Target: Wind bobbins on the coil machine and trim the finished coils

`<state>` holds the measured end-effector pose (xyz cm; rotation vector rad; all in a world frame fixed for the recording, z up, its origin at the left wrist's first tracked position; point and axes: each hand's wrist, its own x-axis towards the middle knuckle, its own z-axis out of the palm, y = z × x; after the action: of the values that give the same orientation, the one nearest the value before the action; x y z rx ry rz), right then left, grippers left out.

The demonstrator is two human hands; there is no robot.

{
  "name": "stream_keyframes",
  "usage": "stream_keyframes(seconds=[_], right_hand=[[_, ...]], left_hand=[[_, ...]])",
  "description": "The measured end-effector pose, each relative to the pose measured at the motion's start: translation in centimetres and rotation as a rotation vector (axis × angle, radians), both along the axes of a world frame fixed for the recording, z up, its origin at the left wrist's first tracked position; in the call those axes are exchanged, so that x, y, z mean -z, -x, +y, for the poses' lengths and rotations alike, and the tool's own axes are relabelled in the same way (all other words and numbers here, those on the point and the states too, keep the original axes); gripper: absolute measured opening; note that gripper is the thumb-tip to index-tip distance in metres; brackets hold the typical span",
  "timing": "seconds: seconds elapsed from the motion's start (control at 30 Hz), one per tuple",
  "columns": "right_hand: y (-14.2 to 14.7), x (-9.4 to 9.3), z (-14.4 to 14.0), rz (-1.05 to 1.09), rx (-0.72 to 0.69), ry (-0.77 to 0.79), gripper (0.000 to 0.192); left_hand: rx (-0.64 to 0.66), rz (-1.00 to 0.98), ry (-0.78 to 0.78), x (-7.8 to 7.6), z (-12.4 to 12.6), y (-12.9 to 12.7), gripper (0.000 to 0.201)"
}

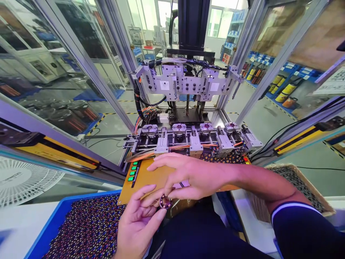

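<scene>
A small dark ring-shaped part (165, 202) with copper-coloured spots round its inside is low in the middle of the head view. Closed around its lower and left edge is my left hand (142, 219), palm turned up. From the right, my right hand (188, 176) reaches over with thumb and index finger pinched at the ring's upper rim; its other fingers stretch to the left. Beyond my hands, a row of round holders (179, 128) stands on the machine, some with dark reddish ring parts (206, 126) on top.
A blue tray (60, 205) full of small parts lies at left. An orange panel (153, 176) with green buttons (132, 173) fronts the machine. Above the holders hangs a metal head plate (185, 84). At right stands a box (315, 194) of grey pieces; a white fan (24, 181) is far left.
</scene>
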<state>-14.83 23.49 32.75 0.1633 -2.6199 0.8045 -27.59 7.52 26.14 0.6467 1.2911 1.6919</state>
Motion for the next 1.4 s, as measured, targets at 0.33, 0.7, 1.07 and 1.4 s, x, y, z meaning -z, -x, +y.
stream_keyframes(seconds=[0.33,0.7,1.07,1.4], right_hand=[[1.6,0.1,0.6,-0.071,-0.226,-0.132,0.014],[2.5,-0.1,0.9,-0.085,-0.296,-0.171,0.012],[2.4,1.4,0.3,-0.145,-0.27,-0.019,0.016],[1.1,3.8,-2.6,0.109,0.061,0.261,0.016]], left_hand=[[0.021,0.023,-0.011,0.4,-0.1,0.3,0.052],[0.066,0.006,0.007,0.9,0.0,0.7,0.051],[0.246,0.136,-0.068,2.3,0.2,2.7,0.045],[0.251,0.188,-0.124,2.4,0.5,3.5,0.05]])
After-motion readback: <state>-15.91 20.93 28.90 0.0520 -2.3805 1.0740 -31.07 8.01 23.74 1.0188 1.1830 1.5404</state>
